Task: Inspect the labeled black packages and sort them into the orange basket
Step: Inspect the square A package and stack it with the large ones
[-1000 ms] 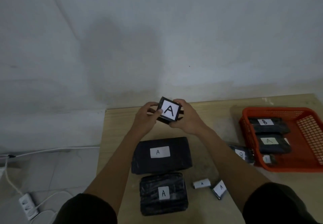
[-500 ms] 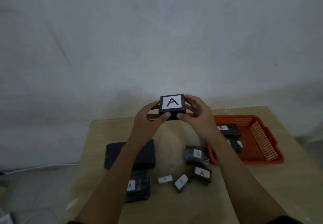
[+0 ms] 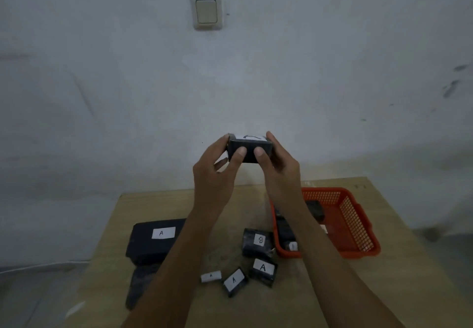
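I see a black box (image 3: 249, 150) with a white label in my hands, black packages (image 3: 153, 240) with white lettered labels on the pale wood-grain bench (image 3: 320, 289), an orange mesh basket (image 3: 355, 222), and a cream wall switch (image 3: 206, 11) on the grey-white wall (image 3: 102, 84)

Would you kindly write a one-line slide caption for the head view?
Both hands, left and right, hold a small black package above the table, beside the orange basket.

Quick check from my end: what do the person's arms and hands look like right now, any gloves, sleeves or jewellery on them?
Both forearms are bare up to the bottom edge of the frame, with no sleeves in view. The left hand and the right hand wear no gloves. No rings, watch or wristbands show, and short, unpainted thumbnails are visible.
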